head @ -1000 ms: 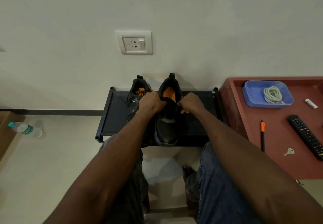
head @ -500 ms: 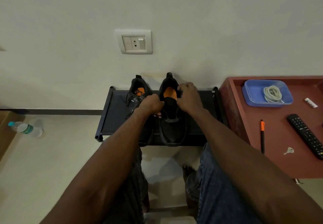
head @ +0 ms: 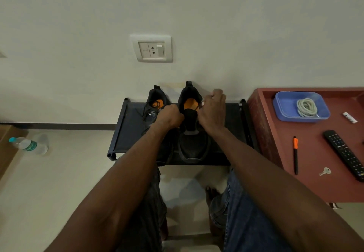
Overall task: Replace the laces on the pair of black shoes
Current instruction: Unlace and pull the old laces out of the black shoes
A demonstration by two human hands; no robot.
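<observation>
Two black shoes with orange insoles stand side by side on a low black rack (head: 130,133) against the wall. The left shoe (head: 154,104) keeps its black lace. My left hand (head: 169,117) is closed on the left edge of the right shoe (head: 194,145), beside its tongue. My right hand (head: 213,112) is a fist at that shoe's right collar, pinching a thin black lace that runs back toward the tongue. A coil of pale laces (head: 306,107) lies in a blue tray (head: 283,104) on the red table.
The red table (head: 315,184) on the right carries an orange-capped pen (head: 295,154), a remote (head: 345,154), a key (head: 325,171) and a small white item (head: 349,117). A water bottle (head: 28,144) lies on the floor at left. My knees in jeans are below the rack.
My right hand has moved up and to the right, from beside the tongue to the shoe's collar, drawing the lace with it. My left hand has stayed on the shoe.
</observation>
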